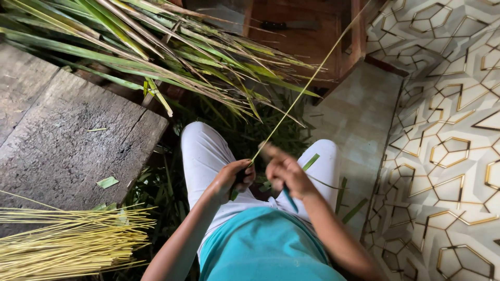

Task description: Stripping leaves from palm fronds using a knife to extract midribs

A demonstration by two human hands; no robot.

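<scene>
Your left hand (235,177) clamps a palm midrib (307,83) running toward one o'clock, right hand (285,174) gripping a knife (289,199), above leaf-littered tiled floor (359,119).

The person is wearing a plain turquoise top (265,244) and white trousers (205,153) that are covering both knees. Both forearms are showing bare, with no sleeves reaching them. The left hand (234,179) and right hand (286,174) are wearing no gloves.

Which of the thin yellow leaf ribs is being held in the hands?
The single long rib slanting up from the left hand, apart from the bundle lying lower left.
</scene>
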